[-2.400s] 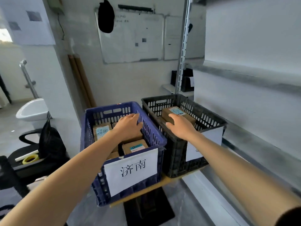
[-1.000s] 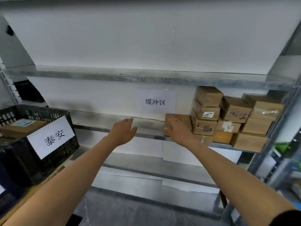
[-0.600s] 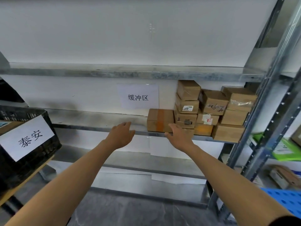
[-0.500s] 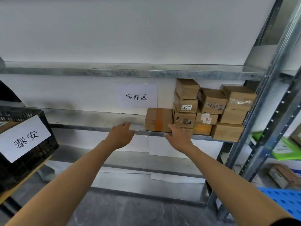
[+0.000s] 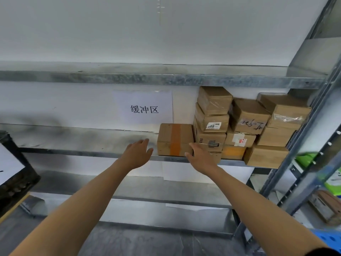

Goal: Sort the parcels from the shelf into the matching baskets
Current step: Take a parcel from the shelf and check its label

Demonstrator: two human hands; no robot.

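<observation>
While both my arms reach toward the shelf (image 5: pixel 110 154), my left hand (image 5: pixel 137 154) hangs spread wide and empty just left of the orange-taped parcel (image 5: pixel 174 139) at the shelf's front edge. My right hand (image 5: pixel 202 157), fingers loosely splayed, sits at that parcel's lower right corner, gripping nothing. Stacked parcels (image 5: pixel 247 126) fill the shelf's right end.

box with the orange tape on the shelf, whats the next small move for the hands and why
Probably close both hands onto its two sides and slide it off. The box with orange tape sits alone at the shelf edge, left of the stack. The open left hand is just short of it; the open right hand is at its lower right corner.
</observation>
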